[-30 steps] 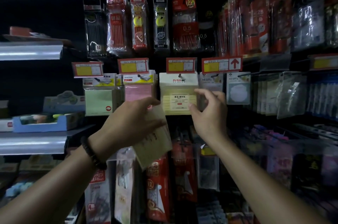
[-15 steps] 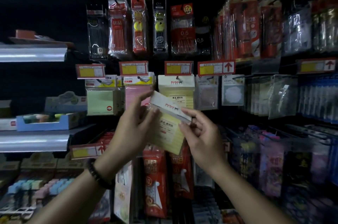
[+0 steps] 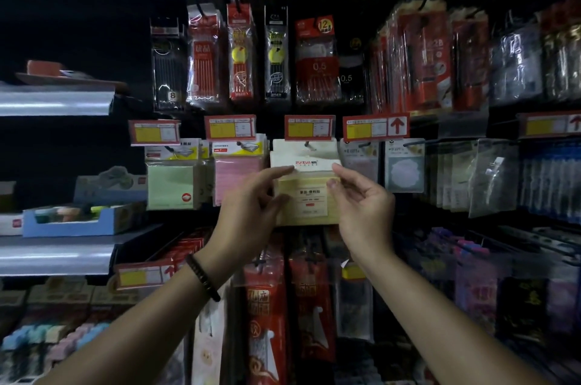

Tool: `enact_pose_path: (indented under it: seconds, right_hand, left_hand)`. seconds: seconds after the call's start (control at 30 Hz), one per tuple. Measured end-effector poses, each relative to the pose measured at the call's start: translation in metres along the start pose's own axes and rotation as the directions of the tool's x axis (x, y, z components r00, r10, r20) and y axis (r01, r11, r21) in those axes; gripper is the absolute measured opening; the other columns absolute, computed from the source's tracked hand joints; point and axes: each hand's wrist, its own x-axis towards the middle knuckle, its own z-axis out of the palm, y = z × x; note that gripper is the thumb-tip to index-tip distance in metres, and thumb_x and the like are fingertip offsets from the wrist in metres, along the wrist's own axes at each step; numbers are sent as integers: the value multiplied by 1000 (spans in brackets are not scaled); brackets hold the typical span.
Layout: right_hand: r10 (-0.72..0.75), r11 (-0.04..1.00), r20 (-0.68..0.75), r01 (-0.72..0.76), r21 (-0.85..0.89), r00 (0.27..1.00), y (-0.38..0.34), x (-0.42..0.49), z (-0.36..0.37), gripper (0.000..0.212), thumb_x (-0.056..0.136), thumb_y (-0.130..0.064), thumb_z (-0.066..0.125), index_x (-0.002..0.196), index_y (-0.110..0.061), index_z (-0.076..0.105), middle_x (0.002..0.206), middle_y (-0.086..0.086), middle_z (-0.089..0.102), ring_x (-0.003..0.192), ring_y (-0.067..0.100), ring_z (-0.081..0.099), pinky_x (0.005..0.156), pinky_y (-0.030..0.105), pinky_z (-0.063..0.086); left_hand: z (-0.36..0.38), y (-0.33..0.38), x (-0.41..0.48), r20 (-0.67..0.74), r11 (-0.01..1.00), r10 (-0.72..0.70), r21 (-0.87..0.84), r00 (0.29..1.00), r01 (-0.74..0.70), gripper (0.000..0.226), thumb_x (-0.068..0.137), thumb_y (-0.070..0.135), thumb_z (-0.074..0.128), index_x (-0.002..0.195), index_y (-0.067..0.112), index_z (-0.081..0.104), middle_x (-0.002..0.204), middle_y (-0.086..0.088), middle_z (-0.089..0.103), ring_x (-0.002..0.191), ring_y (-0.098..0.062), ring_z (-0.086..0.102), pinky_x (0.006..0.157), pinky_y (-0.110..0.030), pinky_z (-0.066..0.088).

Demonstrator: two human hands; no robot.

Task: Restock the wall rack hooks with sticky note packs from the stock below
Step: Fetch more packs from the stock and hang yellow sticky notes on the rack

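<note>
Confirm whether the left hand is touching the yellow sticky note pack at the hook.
Touching. In the head view, the left hand pinches the yellow sticky note pack: fingertip on its white header, thumb on its left edge.

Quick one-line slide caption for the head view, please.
Left hand and right hand hold a yellow sticky note pack under its hook, beside pink packs.

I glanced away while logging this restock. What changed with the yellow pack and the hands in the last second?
The left hand raised the yellow pack from low and tilted to upright at the hook; the right hand left the hung packs and now pinches its header. The green pack and pink pack hang unchanged.
</note>
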Motion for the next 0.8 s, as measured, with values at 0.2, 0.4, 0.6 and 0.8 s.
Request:
enact_pose_path:
  seconds: [0.2, 0.4, 0.6, 0.8]
  right_hand:
    - [-99, 994, -73, 101, 28, 992, 3, 13, 10, 27, 98, -8, 74, 125, -13, 77, 113, -4, 80, 103, 6, 76, 82, 14, 58]
    - [-104, 994, -88, 105, 9, 991, 11, 24, 17, 28, 99, -8, 74, 127, -11, 76, 115, -5, 79, 107, 5, 76, 88, 15, 59]
    - [-104, 991, -102, 94, -92, 989, 13, 32, 19, 29, 98, -12, 76, 128, -12, 75, 116, -6, 78, 104, 2, 75, 82, 11, 57]
    - [-214, 888, -44, 176, -426, 976, 10, 32, 14, 28, 98, -20, 77, 125, -12, 76, 110, -2, 74, 95, 4, 69, 75, 6, 54]
  left_hand:
    - [3, -6, 20, -114, 989, 127, 95, 985, -116, 50, 98, 21, 70, 145, 32, 62, 114, 13, 66, 98, -8, 69, 88, -28, 64]
    - [2, -5, 28, -127, 993, 103, 67, 987, -95, 53, 98, 16, 72, 149, 26, 60, 112, 9, 67, 96, -13, 71, 89, -37, 64]
    - [1, -3, 35, -95, 988, 64, 145, 993, -49, 52, 101, 14, 70, 151, 21, 58, 113, 6, 67, 100, -16, 70, 91, -39, 64]
    - [2, -1, 35, -49, 962, 32, 272, 998, -17, 56, 101, 14, 69, 154, 21, 54, 105, 11, 65, 91, -5, 62, 74, -11, 52]
